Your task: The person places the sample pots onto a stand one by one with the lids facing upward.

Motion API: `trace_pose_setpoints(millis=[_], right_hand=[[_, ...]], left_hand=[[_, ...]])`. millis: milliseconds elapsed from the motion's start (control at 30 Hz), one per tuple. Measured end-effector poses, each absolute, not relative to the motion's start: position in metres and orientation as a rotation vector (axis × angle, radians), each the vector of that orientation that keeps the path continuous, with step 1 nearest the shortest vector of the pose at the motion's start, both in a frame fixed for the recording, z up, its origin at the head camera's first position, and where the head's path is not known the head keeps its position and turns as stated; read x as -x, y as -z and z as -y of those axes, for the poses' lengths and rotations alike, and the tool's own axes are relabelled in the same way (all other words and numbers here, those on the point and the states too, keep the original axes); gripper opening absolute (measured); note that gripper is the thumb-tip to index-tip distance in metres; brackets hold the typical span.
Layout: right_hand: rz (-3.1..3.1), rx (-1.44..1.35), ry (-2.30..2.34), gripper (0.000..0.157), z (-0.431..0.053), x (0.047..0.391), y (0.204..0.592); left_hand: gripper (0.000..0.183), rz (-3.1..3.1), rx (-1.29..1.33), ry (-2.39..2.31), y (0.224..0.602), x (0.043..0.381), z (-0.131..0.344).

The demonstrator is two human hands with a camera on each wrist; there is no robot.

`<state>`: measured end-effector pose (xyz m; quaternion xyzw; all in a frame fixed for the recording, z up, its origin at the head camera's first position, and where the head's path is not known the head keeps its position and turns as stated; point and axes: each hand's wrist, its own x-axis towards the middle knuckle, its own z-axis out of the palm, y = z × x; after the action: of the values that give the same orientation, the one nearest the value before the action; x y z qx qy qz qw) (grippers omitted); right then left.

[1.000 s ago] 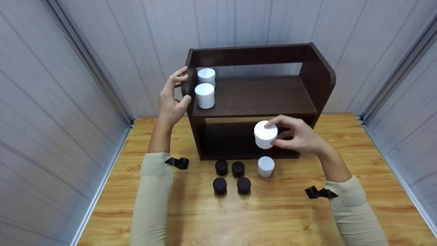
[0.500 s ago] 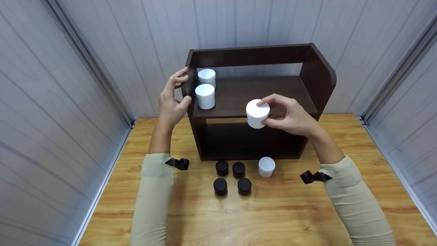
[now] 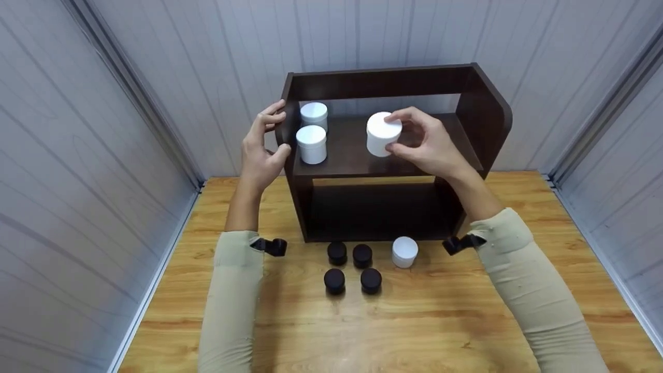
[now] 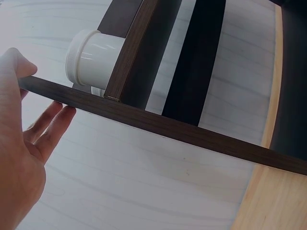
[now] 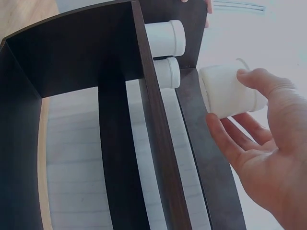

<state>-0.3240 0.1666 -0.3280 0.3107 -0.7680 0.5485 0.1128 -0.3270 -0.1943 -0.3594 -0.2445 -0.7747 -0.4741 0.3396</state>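
Observation:
My right hand (image 3: pixel 432 142) grips a white lidded jar (image 3: pixel 382 135) between thumb and fingers, held up in front of the upper board of a dark brown desktop shelf (image 3: pixel 404 155). The right wrist view shows this jar (image 5: pixel 230 91) with the thumb on one side and fingertips on the other. My left hand (image 3: pixel 261 153) holds the shelf's left side panel (image 4: pixel 144 122), its thumb and fingers on opposite faces. Two white jars stand on the upper board at the left, a front jar (image 3: pixel 312 145) partly covering a back jar (image 3: pixel 314 115).
On the wooden table (image 3: pixel 331 336) before the shelf stand one white jar (image 3: pixel 404 252) and several small black jars (image 3: pixel 371 281). The lower compartment (image 3: pixel 373 212) is dark inside. Pale panelled walls (image 3: pixel 207 77) enclose the back and both sides.
My right hand has lifted the white jar from in front of the lower compartment up to the upper board, drifting slightly left. My left hand stays on the side panel.

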Motion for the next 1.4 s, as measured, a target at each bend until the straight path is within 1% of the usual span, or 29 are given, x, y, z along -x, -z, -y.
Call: trace_pose_setpoints(millis=[367, 600, 700, 900, 1400], right_hand=[[2.179, -0.832, -1.627, 0.045, -0.144, 0.360, 0.312], [2.207, -0.799, -1.624, 0.046, -0.132, 0.378, 0.306], [2.224, -0.774, -1.615, 0.045, -0.127, 0.382, 0.305], [2.211, -0.729, -1.640, 0.047, -0.117, 0.390, 0.306], [2.300, -0.544, -1.599, 0.047, -0.098, 0.402, 0.324]], left_hand=[[0.046, 2.031, 0.623, 1.226, 0.359, 0.326, 0.193], [0.045, 2.023, 0.643, 1.225, 0.358, 0.328, 0.192], [0.045, 2.027, 0.639, 1.236, 0.358, 0.327, 0.192], [0.044, 2.030, 0.641, 1.241, 0.358, 0.326, 0.194], [0.043, 2.032, 0.629, 1.238, 0.360, 0.323, 0.197]])
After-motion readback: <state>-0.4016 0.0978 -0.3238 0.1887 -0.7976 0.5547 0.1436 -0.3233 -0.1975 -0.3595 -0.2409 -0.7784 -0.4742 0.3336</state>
